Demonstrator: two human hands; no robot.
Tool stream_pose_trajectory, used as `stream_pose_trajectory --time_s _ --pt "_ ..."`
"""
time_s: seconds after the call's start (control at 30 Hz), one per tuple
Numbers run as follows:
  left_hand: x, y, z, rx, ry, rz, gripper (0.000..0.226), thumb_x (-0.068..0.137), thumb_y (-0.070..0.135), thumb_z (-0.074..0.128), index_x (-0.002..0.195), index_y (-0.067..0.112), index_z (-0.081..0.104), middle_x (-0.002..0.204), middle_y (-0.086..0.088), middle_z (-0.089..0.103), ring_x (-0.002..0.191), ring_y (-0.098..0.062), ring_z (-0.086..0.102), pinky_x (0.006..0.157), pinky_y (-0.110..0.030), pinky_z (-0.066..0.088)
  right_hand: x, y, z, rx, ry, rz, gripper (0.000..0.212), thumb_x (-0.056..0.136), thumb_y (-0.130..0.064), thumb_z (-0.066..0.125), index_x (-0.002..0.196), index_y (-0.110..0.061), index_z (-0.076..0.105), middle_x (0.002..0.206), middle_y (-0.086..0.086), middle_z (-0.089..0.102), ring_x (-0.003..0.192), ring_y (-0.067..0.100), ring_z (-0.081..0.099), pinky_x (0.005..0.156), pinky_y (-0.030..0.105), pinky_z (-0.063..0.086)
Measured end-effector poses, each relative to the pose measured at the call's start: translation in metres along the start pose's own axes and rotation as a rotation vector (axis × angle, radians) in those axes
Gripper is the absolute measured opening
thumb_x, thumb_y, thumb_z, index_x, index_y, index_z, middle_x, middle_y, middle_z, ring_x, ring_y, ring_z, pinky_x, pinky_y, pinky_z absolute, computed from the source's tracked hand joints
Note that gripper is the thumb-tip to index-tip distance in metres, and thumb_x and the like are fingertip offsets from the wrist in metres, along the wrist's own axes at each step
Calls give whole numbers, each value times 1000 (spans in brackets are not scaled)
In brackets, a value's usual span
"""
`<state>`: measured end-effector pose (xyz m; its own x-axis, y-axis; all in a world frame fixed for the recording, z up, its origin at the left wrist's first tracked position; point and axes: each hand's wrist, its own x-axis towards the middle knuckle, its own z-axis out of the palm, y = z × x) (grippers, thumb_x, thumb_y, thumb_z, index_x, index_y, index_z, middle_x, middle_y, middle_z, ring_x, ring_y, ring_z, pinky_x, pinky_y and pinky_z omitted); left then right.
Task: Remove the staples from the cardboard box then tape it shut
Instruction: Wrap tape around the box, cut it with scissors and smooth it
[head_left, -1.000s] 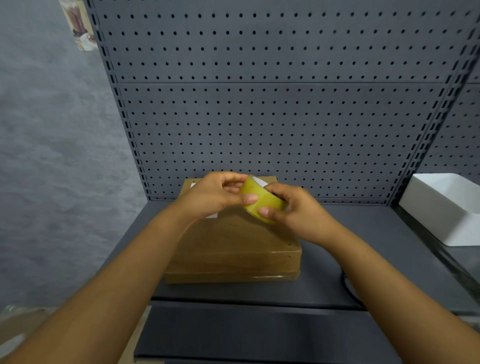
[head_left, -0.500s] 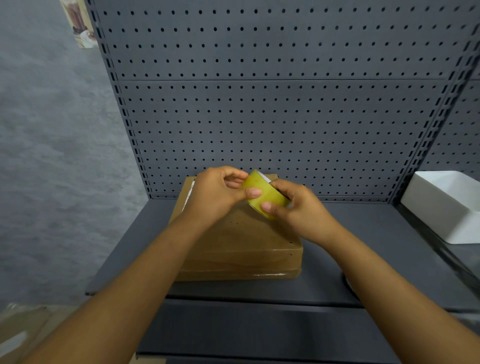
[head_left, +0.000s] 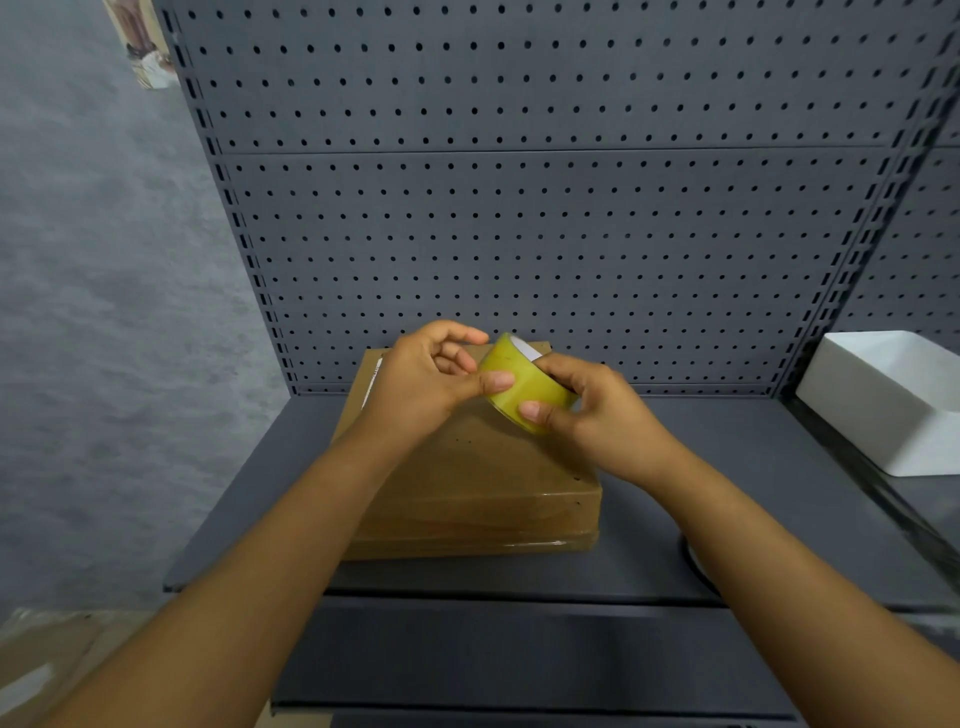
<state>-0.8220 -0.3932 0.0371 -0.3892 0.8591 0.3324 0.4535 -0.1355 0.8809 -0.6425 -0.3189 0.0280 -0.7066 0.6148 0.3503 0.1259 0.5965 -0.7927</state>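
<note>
Cardboard box (head_left: 467, 483) lies closed on the grey shelf (head_left: 753, 467); above it, right hand (head_left: 608, 415) grips a yellowish tape roll (head_left: 519, 384) while left hand (head_left: 421, 384) pinches its surface.

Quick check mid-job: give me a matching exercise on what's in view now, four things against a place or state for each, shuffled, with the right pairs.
Things:
1. tape roll
2. cardboard box
3. white bin
4. pegboard

Places or states:
A. flat on the dark shelf, under the hands
B. upright behind the shelf
C. far right, beside the shelf
D. held above the box by the left hand and right hand

Pairs: 1-D, 2-A, 3-C, 4-B
</note>
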Motion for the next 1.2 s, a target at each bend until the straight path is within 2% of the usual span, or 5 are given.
stream_pose_trajectory --time_s 0.17,0.5,0.7,0.93,1.2 --pt "-1 -1 -1 30 -62 -110 58 57 54 73 106 24 70 97 11 68 84 2 65 77 -13 50 -1 1 -1 -1 -22 10 17 86 -13 69 98 -24 65 89 -2 68 80 9 59 77 28 47" --pt "-1 -3 -3 63 54 -129 47 55 57 76 87 23 73 82 10 72 76 2 67 71 -18 53 4 4 3 -45 5 9 15 86 -14 70 100 -15 66 91 4 68 82 17 60 77 30 47" --pt "0 -11 -11 -38 25 -120 2 84 21 71 85 21 72 87 -3 74 82 -18 69 74 -27 59 2 7 -2 53 -63 6 16 87 -8 67 103 -7 65 93 13 67 79 21 59 76 32 49" --pt "15 -21 -13 -187 -152 -324 10 88 16 65 91 6 66 100 -12 66 91 -16 65 76 -24 58 3 10 -4 65 -124 -3 11 87 -9 68 96 -13 64 85 2 64 79 10 57 75 27 48" --pt "15 -20 -5 59 -166 -212 19 99 17 49 86 14 62 88 -2 62 84 -12 58 79 -22 54 6 13 0 15 -104 -25 14 85 -12 69 99 -10 65 91 10 66 81 22 59 78 34 49"
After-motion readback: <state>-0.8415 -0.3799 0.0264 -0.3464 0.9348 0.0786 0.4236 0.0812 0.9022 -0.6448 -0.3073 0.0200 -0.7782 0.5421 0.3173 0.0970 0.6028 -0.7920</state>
